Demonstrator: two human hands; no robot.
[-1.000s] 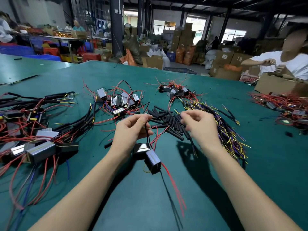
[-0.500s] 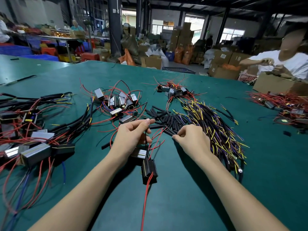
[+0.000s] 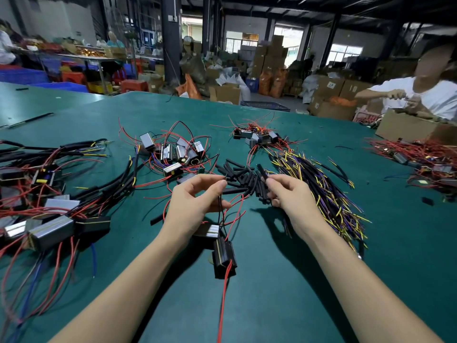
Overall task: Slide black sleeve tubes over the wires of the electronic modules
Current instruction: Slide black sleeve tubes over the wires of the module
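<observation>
Black sleeve tube [image 3: 262,172], pinched upright by the right hand [image 3: 286,194], lies at 3 o'clock from the wire tip [image 3: 225,178]. The left hand [image 3: 195,201] pinches that wire.

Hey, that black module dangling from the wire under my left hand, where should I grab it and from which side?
Take the black module across its two long flat sides, near the middle, coming in from your right with the free fingers of the right hand. It hangs roughly upright from a thin black wire pinched by the left hand, and a red wire trails from its lower end, so both ends are probably awkward.
</observation>
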